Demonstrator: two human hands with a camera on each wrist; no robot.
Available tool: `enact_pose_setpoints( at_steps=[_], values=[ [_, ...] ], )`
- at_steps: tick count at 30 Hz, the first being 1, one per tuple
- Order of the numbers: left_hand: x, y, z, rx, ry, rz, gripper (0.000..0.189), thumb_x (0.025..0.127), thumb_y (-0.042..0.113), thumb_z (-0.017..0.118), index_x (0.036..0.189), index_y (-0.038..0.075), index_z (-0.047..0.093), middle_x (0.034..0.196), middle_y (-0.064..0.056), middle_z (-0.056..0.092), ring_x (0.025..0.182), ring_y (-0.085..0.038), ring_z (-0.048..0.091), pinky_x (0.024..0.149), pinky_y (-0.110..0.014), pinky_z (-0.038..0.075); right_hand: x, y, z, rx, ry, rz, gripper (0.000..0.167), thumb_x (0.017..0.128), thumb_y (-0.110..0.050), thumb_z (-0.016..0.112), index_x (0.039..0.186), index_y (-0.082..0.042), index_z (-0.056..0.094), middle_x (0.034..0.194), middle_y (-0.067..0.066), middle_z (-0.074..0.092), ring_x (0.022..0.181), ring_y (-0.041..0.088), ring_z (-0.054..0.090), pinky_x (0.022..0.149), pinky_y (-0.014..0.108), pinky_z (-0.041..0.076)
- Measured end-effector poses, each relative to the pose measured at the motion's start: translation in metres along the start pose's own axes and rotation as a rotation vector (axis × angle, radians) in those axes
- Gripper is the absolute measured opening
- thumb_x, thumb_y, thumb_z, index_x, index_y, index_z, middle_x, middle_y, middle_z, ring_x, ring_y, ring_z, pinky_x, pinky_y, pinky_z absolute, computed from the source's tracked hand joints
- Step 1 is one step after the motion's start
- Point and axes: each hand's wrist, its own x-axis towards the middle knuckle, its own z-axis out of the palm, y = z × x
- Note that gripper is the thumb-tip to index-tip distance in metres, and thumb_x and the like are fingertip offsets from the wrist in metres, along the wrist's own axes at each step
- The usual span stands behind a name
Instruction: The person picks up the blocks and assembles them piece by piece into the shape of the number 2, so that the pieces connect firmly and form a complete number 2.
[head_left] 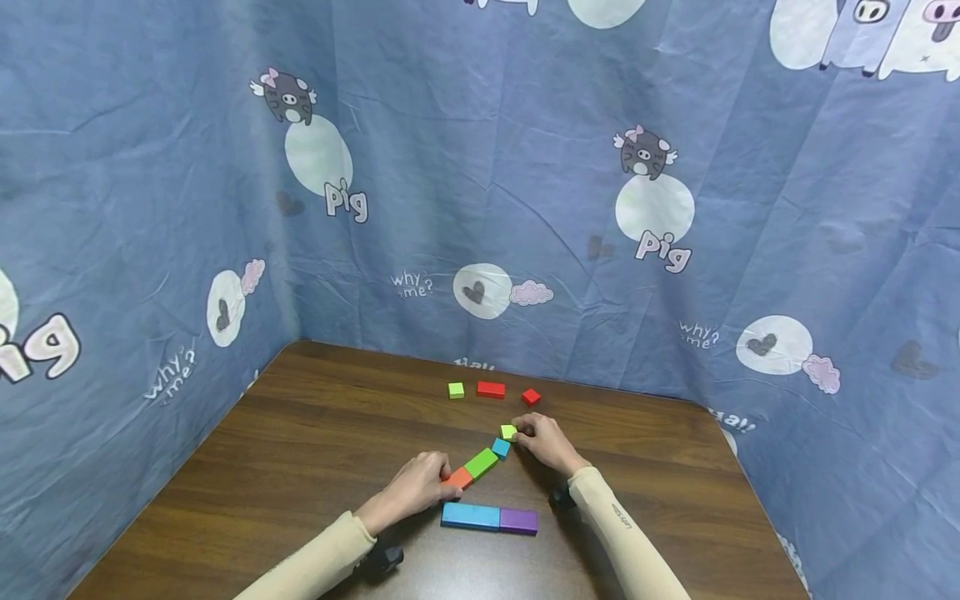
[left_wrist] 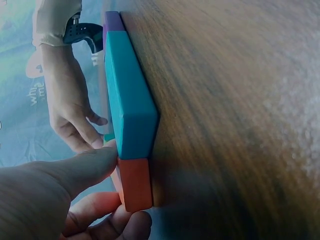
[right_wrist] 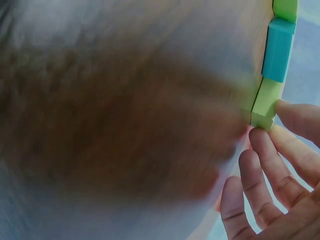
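Note:
A slanting row of blocks lies on the wooden table [head_left: 337, 442]. It runs from an orange block [head_left: 460, 478] through a green block [head_left: 482, 462] and a small blue block [head_left: 501, 448] to a yellow-green block [head_left: 507, 432]. My left hand [head_left: 417, 485] pinches the orange block at the near end, its thumb on one side and fingers on the other in the left wrist view. At the far end my right hand [head_left: 546, 442] holds the yellow-green block between thumb and fingertips. In the right wrist view this block [right_wrist: 267, 100] sits against the blue one [right_wrist: 278, 50].
Nearer me, a long blue block [head_left: 470, 516] and a purple block [head_left: 519, 521] lie end to end. Beyond the row are a small yellow-green block [head_left: 456, 391], a red block [head_left: 491, 389] and a small red block [head_left: 531, 397]. A blue printed curtain [head_left: 450, 208] hangs behind the table.

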Motion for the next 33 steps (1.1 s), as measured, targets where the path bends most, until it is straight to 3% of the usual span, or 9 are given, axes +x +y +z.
enact_pose_setpoints(
  at_steps=[11,33],
  values=[
    [-0.0002,0.0000,-0.0015,-0.008,-0.005,0.000,0.029,0.076,0.025,0.082,0.075,0.009,0.058,0.066,0.005,0.048,0.056,-0.006,0.040,0.049,-0.021,0.032,-0.0012,-0.0046,-0.0012,0.007,-0.006,-0.039,0.021,0.089,-0.010,0.067,0.109,-0.002,0.069,0.103,0.011,0.067,0.087,0.016,0.062,0.075,0.029,0.050],
    [0.0008,-0.0002,-0.0013,-0.016,-0.005,0.015,0.028,0.076,0.024,0.082,0.074,0.008,0.058,0.067,0.005,0.049,0.057,-0.006,0.040,0.049,-0.021,0.032,-0.0009,-0.0038,0.0007,0.046,-0.029,-0.014,0.023,0.090,-0.012,0.067,0.111,-0.003,0.067,0.101,0.008,0.067,0.084,0.012,0.061,0.073,0.024,0.049]
  ],
)
